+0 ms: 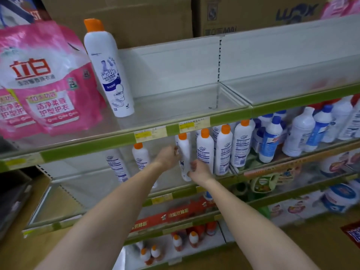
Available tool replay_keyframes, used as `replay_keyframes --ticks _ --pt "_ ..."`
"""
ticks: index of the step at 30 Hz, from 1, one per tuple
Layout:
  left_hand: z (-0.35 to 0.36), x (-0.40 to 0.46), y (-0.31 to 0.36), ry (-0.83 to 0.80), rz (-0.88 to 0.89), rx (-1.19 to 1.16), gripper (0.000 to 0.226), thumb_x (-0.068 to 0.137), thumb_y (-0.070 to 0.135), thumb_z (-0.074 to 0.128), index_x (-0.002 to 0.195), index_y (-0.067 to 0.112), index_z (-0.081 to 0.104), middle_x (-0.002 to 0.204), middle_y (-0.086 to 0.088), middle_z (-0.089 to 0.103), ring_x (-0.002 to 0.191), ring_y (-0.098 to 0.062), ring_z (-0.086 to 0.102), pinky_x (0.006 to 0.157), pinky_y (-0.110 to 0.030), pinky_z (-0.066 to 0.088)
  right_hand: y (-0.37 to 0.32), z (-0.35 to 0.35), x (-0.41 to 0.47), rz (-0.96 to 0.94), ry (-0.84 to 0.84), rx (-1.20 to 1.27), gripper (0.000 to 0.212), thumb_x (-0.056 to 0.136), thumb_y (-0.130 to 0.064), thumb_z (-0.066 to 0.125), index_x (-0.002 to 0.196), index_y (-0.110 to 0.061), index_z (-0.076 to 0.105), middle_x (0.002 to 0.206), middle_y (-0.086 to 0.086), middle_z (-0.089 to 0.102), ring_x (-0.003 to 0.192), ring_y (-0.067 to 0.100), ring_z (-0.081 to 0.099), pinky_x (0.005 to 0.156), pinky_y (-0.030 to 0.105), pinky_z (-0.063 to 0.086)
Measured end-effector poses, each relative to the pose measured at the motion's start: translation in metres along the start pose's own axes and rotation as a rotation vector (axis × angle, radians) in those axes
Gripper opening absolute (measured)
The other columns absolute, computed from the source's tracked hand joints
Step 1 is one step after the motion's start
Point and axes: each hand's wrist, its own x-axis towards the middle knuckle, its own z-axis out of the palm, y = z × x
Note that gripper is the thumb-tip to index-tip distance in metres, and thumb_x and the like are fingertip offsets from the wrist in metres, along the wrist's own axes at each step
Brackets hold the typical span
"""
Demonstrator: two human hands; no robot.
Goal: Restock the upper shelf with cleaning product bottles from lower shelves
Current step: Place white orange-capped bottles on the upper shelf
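We have both hands on one orange-capped toilet-cleaner bottle [184, 158] on the second shelf [194, 189]: our left hand [169, 157] grips its upper body, our right hand [198, 170] its base; lifting out, the cap could catch the upper shelf [87, 148] lip, or knock the neighbouring bottles [214, 151] at right; its long axis stands near upright, cap up, tilted slightly left.

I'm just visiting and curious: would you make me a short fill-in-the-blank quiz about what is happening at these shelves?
1. Both hands, the left hand and the right hand, hold one white bottle with an ____ cap.
2. On the upper shelf stands just ____ bottle of that kind.
3. The bags left of the standing bottle are ____ in colour.

Missing words: orange; one; pink
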Motion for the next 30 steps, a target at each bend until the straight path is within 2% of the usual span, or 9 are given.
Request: replay_keyframes --ticks 3,6,10,12,14,18,21,23,30 --pt "0.002 0.01 0.005 0.028 0.006 -0.178 0.049 0.089 0.031 0.073 0.127 0.011 0.05 0.105 -0.002 0.058 0.096 -0.022 0.057 0.08 -0.032 0.046 0.007 0.004 0.015 -0.024 -0.023 0.018 0.044 0.089 -0.017 0.07 0.129 -0.011 0.053 0.129 0.008 0.063 0.121 0.029 0.058 0.105 0.047 0.047" --pt "0.005 0.015 0.009 0.024 0.015 -0.296 0.063 0.084 0.032 0.079 0.135 0.017 0.045 0.107 -0.002 0.06 0.101 -0.022 0.061 0.085 -0.033 0.05 0.011 0.007 0.029 -0.027 -0.043 -0.002 0.048 0.09 -0.019 0.07 0.133 -0.01 0.05 0.133 0.011 0.061 0.124 0.032 0.057 0.105 0.047 0.047" --pt "0.009 0.023 0.018 0.061 0.006 -0.465 0.042 0.082 0.032 0.081 0.116 0.022 0.058 0.106 0.001 0.066 0.101 -0.02 0.062 0.092 -0.042 0.054 0.012 0.01 0.042 -0.037 -0.084 -0.126 0.056 0.093 -0.019 0.066 0.141 -0.005 0.04 0.139 0.016 0.056 0.126 0.037 0.055 0.096 0.038 0.046" --pt "0.01 0.026 0.024 0.081 -0.021 -0.466 0.031 0.082 0.031 0.08 0.105 0.021 0.061 0.104 -0.001 0.068 0.099 -0.02 0.064 0.092 -0.04 0.053 0.012 0.013 0.047 -0.026 -0.09 -0.174 0.059 0.093 -0.021 0.064 0.142 -0.005 0.036 0.138 0.017 0.054 0.124 0.037 0.055 0.087 0.036 0.043" --pt "0.012 0.029 0.029 0.095 -0.062 -0.421 0.026 0.085 0.027 0.077 0.101 0.015 0.062 0.102 -0.007 0.068 0.098 -0.024 0.064 0.089 -0.04 0.052 0.013 0.016 0.05 -0.006 -0.091 -0.169 0.055 0.092 -0.022 0.065 0.138 -0.005 0.039 0.134 0.017 0.056 0.12 0.034 0.057 0.082 0.033 0.039" --pt "0.008 0.03 0.033 0.088 -0.097 -0.346 0.023 0.087 0.021 0.072 0.104 0.012 0.059 0.099 -0.009 0.062 0.093 -0.024 0.058 0.084 -0.038 0.051 0.014 0.016 0.052 0.012 -0.119 -0.139 0.053 0.089 -0.019 0.07 0.135 -0.006 0.046 0.129 0.018 0.058 0.119 0.033 0.058 0.085 0.032 0.041" --pt "0.004 0.027 0.031 0.09 -0.104 -0.371 0.023 0.086 0.018 0.073 0.103 0.013 0.058 0.096 -0.005 0.061 0.087 -0.019 0.057 0.067 -0.024 0.046 0.011 0.016 0.05 0.02 -0.12 -0.126 0.051 0.089 -0.019 0.071 0.133 -0.007 0.047 0.128 0.017 0.059 0.118 0.033 0.059 0.086 0.034 0.042" --pt "0.003 0.026 0.031 0.096 -0.119 -0.385 0.022 0.085 0.018 0.074 0.1 0.014 0.057 0.089 -0.001 0.058 0.083 -0.018 0.056 0.062 -0.021 0.045 0.006 0.015 0.05 0.033 -0.134 -0.116 0.048 0.092 -0.024 0.067 0.132 -0.009 0.047 0.13 0.015 0.059 0.119 0.033 0.058 0.091 0.035 0.044" --pt "-0.002 0.013 0.025 0.128 -0.122 -0.478 0.034 0.084 0.01 0.075 0.11 0.01 0.053 0.082 0.005 0.049 0.076 -0.011 0.049 0.062 -0.019 0.039 -0.001 0.01 0.043 0.029 -0.177 -0.154 0.057 0.094 -0.029 0.068 0.141 -0.01 0.041 0.141 0.011 0.056 0.129 0.032 0.054 0.103 0.039 0.044"
